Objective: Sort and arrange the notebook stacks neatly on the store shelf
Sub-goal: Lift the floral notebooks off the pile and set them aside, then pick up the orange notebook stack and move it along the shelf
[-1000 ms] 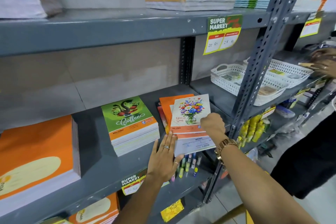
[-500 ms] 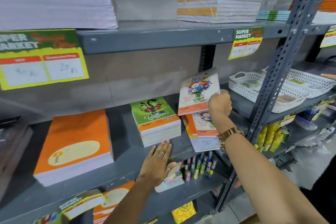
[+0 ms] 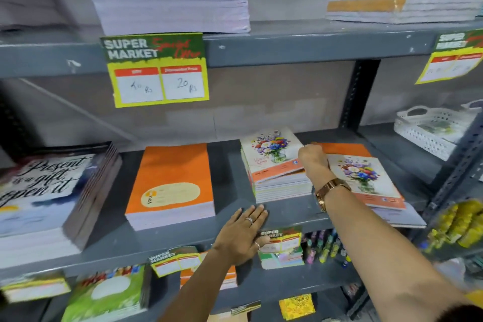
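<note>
Right hand (image 3: 312,158) is seen closed in a loose fist at the right edge of the flower-cover notebook (image 3: 270,149); whether the cover is actually pinched cannot be told, since the fingers are hidden behind the knuckles. A gold watch (image 3: 330,189) is worn on that wrist. The flower-cover notebook is laid on top of a notebook stack (image 3: 282,185) near the middle of the grey shelf (image 3: 183,240), slightly askew to the stack below it. Just right of the hand, a second flower-cover book (image 3: 366,178) is lying over an orange book (image 3: 345,149), both partly covered by the forearm.

Left hand (image 3: 241,234) is held open and flat, fingers spread, palm down on the near lip of the shelf; nothing is gripped. Rings are visible on two fingers.

Left of the stack, an orange notebook pile (image 3: 170,183) is set apart from it. Further left, a pile with a script-lettered cover (image 3: 44,185) is placed at an angle. A price tag (image 3: 156,70) is hung from the upper shelf edge. A white basket (image 3: 433,131) is located at far right. On the shelf below, markers (image 3: 324,248) are noted.
</note>
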Demonstrator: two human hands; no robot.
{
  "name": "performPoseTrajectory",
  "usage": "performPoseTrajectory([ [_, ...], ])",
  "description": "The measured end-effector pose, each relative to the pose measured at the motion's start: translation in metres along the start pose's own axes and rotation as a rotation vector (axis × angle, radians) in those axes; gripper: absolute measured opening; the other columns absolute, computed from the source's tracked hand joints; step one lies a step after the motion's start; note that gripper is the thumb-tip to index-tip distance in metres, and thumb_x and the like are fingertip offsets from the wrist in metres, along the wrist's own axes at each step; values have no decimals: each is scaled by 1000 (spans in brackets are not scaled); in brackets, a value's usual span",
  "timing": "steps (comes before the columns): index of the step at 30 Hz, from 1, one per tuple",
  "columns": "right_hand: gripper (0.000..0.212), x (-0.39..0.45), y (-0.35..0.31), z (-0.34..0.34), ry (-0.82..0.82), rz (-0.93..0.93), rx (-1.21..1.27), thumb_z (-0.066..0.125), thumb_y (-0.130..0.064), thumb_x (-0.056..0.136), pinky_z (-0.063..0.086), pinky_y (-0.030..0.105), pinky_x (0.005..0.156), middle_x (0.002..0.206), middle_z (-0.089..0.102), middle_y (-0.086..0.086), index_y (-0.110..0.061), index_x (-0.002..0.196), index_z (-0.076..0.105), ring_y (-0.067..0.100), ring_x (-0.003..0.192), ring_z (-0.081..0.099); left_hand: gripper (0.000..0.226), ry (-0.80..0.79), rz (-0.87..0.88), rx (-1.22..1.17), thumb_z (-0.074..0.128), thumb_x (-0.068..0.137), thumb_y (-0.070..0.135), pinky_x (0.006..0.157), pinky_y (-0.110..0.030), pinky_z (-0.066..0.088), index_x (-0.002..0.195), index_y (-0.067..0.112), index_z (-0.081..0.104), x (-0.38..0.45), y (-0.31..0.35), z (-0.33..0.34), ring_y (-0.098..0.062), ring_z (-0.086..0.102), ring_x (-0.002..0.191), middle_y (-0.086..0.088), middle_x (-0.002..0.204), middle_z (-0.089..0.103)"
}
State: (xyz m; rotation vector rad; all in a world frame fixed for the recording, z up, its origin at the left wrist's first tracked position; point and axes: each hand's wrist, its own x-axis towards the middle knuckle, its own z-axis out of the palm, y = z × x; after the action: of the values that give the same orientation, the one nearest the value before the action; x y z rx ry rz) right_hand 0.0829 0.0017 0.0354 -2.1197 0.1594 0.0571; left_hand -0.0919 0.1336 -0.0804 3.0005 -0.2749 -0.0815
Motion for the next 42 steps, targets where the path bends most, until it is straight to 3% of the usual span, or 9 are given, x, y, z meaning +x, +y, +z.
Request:
performPoseTrajectory([
  [8,29,-3,14,11,230,-111,-451,57,-22,86,42,41,94,122,57,20,-4,108,64,38,114,50,63,-5,25,-17,22,95,47,116,-31,-9,146,18,-2,7,7,0,-15,-5,145,-1,158,-2],
  [15,40,8,39,-25,337,-89,-609,61,-31,84,36,48,97,126,55,20,-2,112,60,40,118,47,61,-46,117,-46,24,97,42,119,-31,-3,146,14,-1,40,38,-4,-17,-2,145,-4,158,0],
  [22,60,14,88,-84,284,200,-716,55,-36,87,37,44,102,139,43,16,-2,135,39,34,125,42,57,-59,192,-54,24,99,33,120,-31,-1,146,12,0,76,68,-2,-17,-2,145,-6,158,1],
  [25,76,15,103,-106,196,357,-782,54,-51,85,40,49,100,142,39,18,0,137,35,38,125,41,57,-63,190,-44,22,99,35,121,-32,-1,145,11,0,90,79,-1,-17,-2,145,-6,158,0],
  [29,77,23,120,-120,61,264,-642,59,-62,78,50,42,91,129,55,19,2,121,56,35,115,56,59,-58,178,-15,22,98,38,121,-34,-1,145,11,0,104,88,2,-18,-2,145,-6,158,0],
  [33,89,24,120,-118,120,316,-644,62,-66,73,45,36,95,134,49,19,2,129,46,33,124,45,60,-45,159,1,21,97,41,120,-34,-1,145,12,-1,107,89,6,-18,-3,145,-5,158,0],
  [37,83,24,113,-116,191,315,-573,65,-53,79,43,38,97,133,47,21,6,130,39,34,126,41,62,-41,164,8,22,97,43,120,-35,-1,145,13,-2,106,88,7,-19,-4,145,-4,158,-1],
  [40,54,26,102,-121,305,263,-359,53,-21,94,43,44,100,137,44,26,12,132,33,39,127,44,62,-48,165,10,22,97,43,120,-35,-2,145,13,-3,104,88,6,-18,-4,145,-4,158,-2],
  [42,42,28,90,-126,345,210,-298,47,-12,95,43,46,99,135,48,28,11,129,38,42,125,46,62,-51,165,11,23,97,43,120,-35,-2,145,14,-3,101,86,5,-18,-5,145,-4,158,-3],
])
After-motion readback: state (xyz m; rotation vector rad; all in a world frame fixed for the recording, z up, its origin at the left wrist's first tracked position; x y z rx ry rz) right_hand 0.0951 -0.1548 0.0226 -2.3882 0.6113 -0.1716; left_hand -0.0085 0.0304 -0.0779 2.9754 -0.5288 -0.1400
